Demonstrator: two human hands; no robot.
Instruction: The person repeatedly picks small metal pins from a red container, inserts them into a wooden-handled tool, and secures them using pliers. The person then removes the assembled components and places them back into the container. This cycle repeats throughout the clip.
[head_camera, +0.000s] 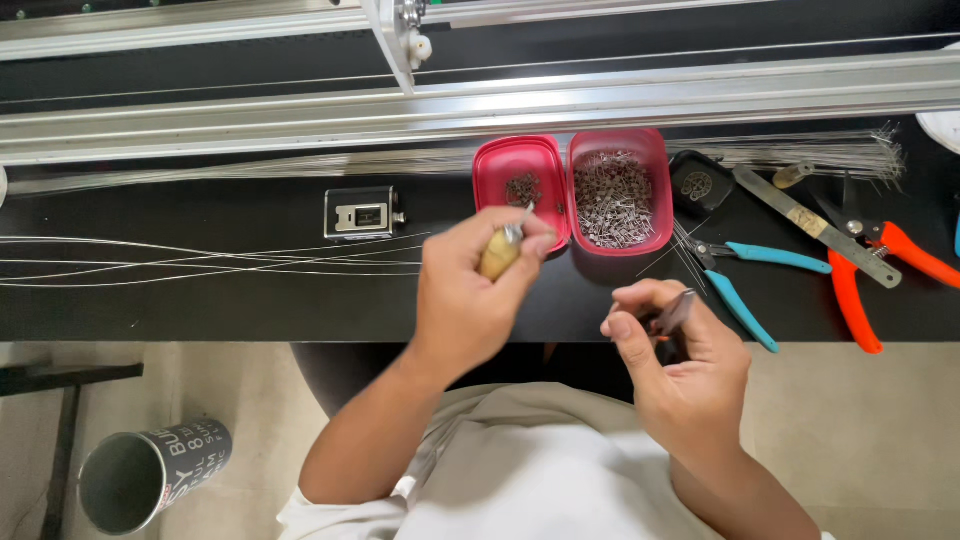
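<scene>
Blue pliers (745, 285), orange cutters (868, 275), grey can (150, 475) on floor.

The left hand (470, 290) is raised with fingers curled shut, the right hand (680, 365) lower, fingers pinched together.

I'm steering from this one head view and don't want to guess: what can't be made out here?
- Right hand: the fingers cover most of the dark thin piece it pinches; its kind is unclear.
- Left hand: the fist hides the wooden-handled tool except its end and metal tip.
- Pink box: the small metal parts inside are too small to tell apart.
- White object: cut off by the right edge.
</scene>
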